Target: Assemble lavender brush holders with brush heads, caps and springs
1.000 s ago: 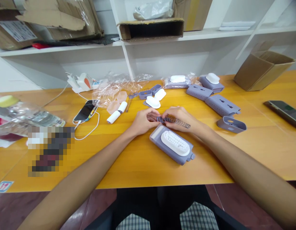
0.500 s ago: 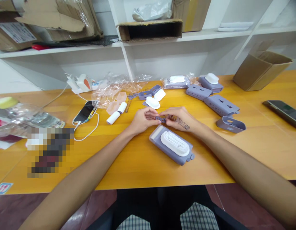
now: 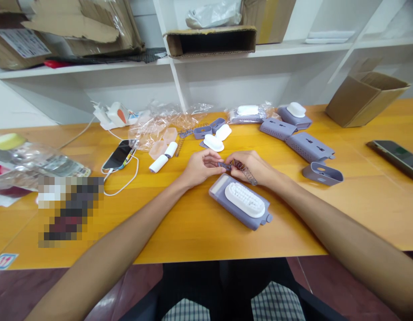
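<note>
My left hand (image 3: pixel 204 168) pinches a small flat purple plastic piece (image 3: pixel 224 166) between thumb and fingers. Close beside it, my right hand (image 3: pixel 251 167) grips a thin metal coil spring (image 3: pixel 244 170), one end of which meets the purple piece while the rest sags below the fingers. Just in front of both hands a purple case with a white bristle brush head (image 3: pixel 245 199) lies on the wooden table. Whether the spring is hooked onto the purple piece is hidden by my fingers.
White oval brush parts (image 3: pixel 213 142) and small purple frames (image 3: pixel 203 132) lie beyond my hands. Purple housings (image 3: pixel 308 147) and a hollow purple cap (image 3: pixel 323 174) sit at right. Further out are white rollers (image 3: pixel 163 158), a phone (image 3: pixel 118 155), a bottle (image 3: pixel 55 162) and a cardboard box (image 3: pixel 365 98).
My right hand has shifted its hold slightly, and the spring's loose end has swung left and down. My left hand stays in place with the purple piece.
</note>
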Demonstrator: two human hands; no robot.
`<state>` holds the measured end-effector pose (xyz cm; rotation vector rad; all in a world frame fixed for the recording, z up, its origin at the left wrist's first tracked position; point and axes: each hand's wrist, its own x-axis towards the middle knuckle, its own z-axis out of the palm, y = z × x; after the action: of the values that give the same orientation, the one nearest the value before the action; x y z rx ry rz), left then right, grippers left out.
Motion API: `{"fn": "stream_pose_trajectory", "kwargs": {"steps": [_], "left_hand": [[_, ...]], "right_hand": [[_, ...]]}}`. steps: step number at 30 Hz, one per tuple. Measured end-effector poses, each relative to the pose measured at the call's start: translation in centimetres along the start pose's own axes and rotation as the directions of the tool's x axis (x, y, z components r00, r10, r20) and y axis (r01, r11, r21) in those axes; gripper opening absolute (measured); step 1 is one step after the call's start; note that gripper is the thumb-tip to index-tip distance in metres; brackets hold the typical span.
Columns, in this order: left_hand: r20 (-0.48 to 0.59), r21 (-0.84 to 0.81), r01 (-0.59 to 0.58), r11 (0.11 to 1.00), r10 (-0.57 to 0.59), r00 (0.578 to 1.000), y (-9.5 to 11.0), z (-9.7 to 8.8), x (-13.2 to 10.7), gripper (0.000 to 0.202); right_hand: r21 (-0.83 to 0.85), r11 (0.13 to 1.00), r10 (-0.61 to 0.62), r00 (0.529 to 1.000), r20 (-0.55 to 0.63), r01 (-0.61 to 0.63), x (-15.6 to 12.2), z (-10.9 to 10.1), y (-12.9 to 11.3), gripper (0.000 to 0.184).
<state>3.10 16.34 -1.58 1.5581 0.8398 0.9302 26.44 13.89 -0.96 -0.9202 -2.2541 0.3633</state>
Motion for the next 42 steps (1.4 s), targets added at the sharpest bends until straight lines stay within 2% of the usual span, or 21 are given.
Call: {"fn": "stream_pose_trajectory", "kwargs": {"steps": [9,14,30,39,42], "left_hand": [[0.004,-0.014,-0.006,1.000,0.006,1.000,0.07,0.06,-0.05,0.047],[0.004,-0.024,-0.007,1.000,0.007,1.000,0.04,0.08,-0.05,0.048],[-0.029,-0.028,0.001,1.000,-0.002,1.000,0.31,0.41,-0.32,0.044],[-0.060,-0.008,0.002,1.000,-0.003,0.998,0.34,0.31,-0.33,0.043],[-0.057,-0.006,0.007,1.000,-0.007,0.998,0.37,0.28,-0.36,0.042]], "right_hand": [[-0.019,1.000,0.019,1.000,0.019,-0.019,-0.10,-0.04,-0.26,0.021],[-0.073,0.997,-0.014,0.999,0.032,0.016,-0.13,-0.09,-0.48,0.024],[-0.182,0.983,-0.008,1.000,0.024,0.012,-0.33,0.12,-0.34,0.024],[-0.051,0.998,-0.022,0.997,-0.072,0.019,-0.06,0.04,-0.21,0.006],[0.034,0.999,-0.018,0.997,-0.077,0.021,0.03,-0.11,0.00,0.011]]}}
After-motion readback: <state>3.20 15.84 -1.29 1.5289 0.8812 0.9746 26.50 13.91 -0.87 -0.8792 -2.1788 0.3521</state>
